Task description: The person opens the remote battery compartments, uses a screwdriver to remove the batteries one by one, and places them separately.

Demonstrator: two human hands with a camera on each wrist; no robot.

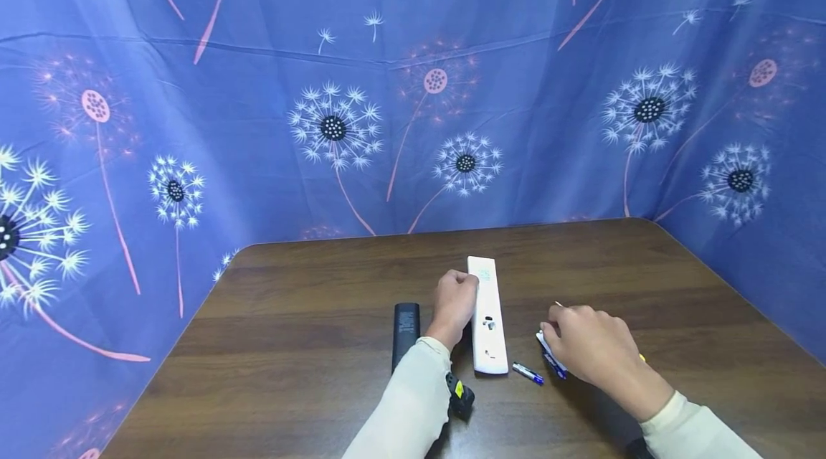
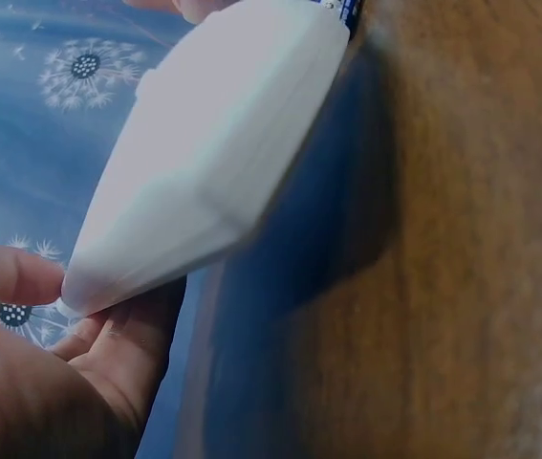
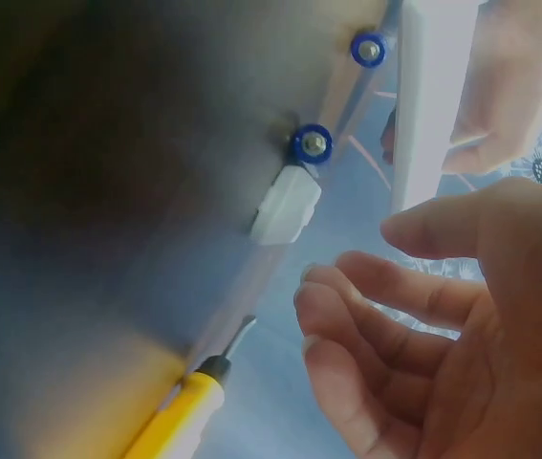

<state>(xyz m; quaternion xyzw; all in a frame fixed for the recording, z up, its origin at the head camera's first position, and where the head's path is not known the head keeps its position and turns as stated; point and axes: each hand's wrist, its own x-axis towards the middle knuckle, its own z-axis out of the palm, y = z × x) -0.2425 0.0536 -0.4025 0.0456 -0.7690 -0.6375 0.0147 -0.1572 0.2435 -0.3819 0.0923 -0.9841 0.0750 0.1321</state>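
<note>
My left hand (image 1: 454, 305) grips the far left edge of a long white remote control (image 1: 488, 301), with thumb and fingers pinching its end in the left wrist view. A small display and a dark button show on its upper face. Apart from it, to the right, my right hand (image 1: 596, 344) hovers with loosely curled fingers and holds nothing. Below that hand are a small white plastic piece (image 3: 288, 206) and a blue battery (image 3: 312, 144). Another blue battery (image 1: 528, 373) lies between the remote and my right hand. A yellow-handled screwdriver (image 3: 184, 411) is mostly hidden by that hand in the head view.
A black, remote-like object (image 1: 406, 333) with a printed label lies left of my left forearm. The wooden table (image 1: 310, 301) ends at a blue curtain (image 1: 387, 179) with dandelion prints, which hangs behind it and along both sides.
</note>
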